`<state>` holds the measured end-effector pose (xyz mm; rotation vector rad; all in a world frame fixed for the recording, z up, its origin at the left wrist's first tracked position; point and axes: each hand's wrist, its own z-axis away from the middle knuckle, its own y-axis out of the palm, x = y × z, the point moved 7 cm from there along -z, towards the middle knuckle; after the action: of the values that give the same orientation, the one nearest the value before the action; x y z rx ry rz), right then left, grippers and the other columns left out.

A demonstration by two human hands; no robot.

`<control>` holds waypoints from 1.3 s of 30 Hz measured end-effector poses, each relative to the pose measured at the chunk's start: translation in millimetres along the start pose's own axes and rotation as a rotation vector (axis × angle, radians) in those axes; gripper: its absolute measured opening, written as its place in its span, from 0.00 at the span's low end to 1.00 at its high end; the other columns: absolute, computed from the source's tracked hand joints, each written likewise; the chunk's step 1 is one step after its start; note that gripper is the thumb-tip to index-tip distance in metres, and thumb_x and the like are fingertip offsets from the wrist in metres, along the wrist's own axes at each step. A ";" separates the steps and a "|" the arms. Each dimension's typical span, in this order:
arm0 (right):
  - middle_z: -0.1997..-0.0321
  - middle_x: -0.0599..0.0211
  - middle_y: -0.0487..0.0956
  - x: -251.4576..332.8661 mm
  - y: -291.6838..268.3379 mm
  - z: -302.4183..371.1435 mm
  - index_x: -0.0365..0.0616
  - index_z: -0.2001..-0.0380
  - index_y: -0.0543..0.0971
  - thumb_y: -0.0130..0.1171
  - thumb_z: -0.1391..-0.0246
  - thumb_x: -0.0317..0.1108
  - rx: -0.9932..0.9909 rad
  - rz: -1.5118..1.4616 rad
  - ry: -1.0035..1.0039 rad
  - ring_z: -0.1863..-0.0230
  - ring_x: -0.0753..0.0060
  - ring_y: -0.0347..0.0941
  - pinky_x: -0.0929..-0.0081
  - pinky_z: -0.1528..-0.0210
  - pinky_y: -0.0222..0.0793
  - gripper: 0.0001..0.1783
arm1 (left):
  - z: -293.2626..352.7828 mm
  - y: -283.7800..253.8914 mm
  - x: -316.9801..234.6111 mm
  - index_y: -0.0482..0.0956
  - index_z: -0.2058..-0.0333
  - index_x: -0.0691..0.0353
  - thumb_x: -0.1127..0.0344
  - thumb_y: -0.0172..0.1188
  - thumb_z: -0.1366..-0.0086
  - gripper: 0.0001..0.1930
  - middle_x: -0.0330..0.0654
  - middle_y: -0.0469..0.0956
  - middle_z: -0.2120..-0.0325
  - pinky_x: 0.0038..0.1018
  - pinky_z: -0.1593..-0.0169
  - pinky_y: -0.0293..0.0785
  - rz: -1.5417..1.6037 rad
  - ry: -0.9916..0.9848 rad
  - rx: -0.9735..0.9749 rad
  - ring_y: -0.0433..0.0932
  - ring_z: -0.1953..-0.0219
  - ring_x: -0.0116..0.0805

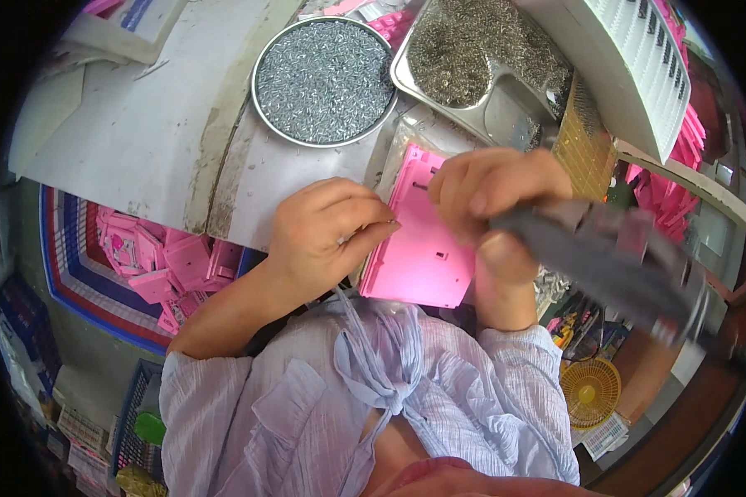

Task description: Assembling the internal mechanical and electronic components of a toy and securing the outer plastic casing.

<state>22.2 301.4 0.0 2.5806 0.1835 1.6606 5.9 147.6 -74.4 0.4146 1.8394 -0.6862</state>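
A flat pink plastic panel (419, 248) with small slots lies in front of me at the table's near edge. My right hand (501, 195) is wrapped round a dark power screwdriver (609, 261), blurred at its far end, and covers the panel's right side. The tool's tip is hidden by my fingers. Over the panel's left edge my left hand (327, 236) pinches thumb and forefinger together, with a tiny dark thing at the fingertips too small to name.
Beyond the panel stand a round metal bowl (323, 83) of small silvery parts and a steel tray (506, 108) of brassy small parts. A striped basket (62, 248) of pink pieces sits lower left. A yellow basket (593, 393) is at lower right.
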 end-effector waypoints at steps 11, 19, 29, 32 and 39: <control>0.83 0.81 0.70 59.2 18.7 17.7 0.53 0.56 0.71 0.61 0.38 0.46 0.088 -0.184 -0.099 0.85 0.82 0.64 0.80 0.82 0.60 0.15 | 15.2 8.7 -16.4 0.84 0.69 0.61 0.76 0.72 0.48 0.08 0.42 0.82 0.70 0.29 0.68 0.76 0.051 0.050 -0.111 0.81 0.71 0.37; 0.83 0.81 0.69 64.4 27.1 29.8 0.53 0.57 0.71 0.61 0.38 0.47 0.035 -0.167 -0.073 0.85 0.83 0.63 0.79 0.81 0.62 0.14 | 26.7 7.1 -32.5 0.84 0.68 0.65 0.81 0.71 0.50 0.10 0.44 0.82 0.71 0.29 0.67 0.75 -0.028 0.176 -0.104 0.80 0.71 0.38; 0.83 0.81 0.69 63.4 36.1 36.0 0.50 0.57 0.70 0.59 0.37 0.45 0.047 -0.155 -0.057 0.85 0.81 0.64 0.76 0.80 0.62 0.14 | 39.7 -0.5 -46.6 0.85 0.63 0.63 0.76 0.72 0.48 0.11 0.44 0.81 0.71 0.31 0.68 0.74 -0.186 0.269 -0.101 0.79 0.72 0.40; 0.84 0.78 0.68 53.7 37.8 40.9 0.49 0.59 0.69 0.59 0.38 0.44 -0.010 -0.123 -0.009 0.85 0.78 0.63 0.73 0.80 0.62 0.14 | 44.6 -12.9 -35.6 0.86 0.61 0.65 0.77 0.69 0.44 0.10 0.45 0.81 0.71 0.29 0.68 0.74 -0.265 0.117 -0.064 0.80 0.72 0.39; 0.83 0.71 0.67 28.4 49.0 43.2 0.43 0.62 0.68 0.62 0.40 0.39 -0.043 -0.032 0.188 0.83 0.75 0.63 0.67 0.77 0.62 0.14 | 67.4 -33.8 -6.2 0.84 0.64 0.67 0.76 0.67 0.40 0.05 0.42 0.80 0.74 0.25 0.69 0.71 -0.117 -0.114 -0.058 0.77 0.74 0.29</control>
<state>76.2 257.1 13.5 2.3768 0.1959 1.8727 37.8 79.0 -77.1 0.2270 1.7812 -0.7190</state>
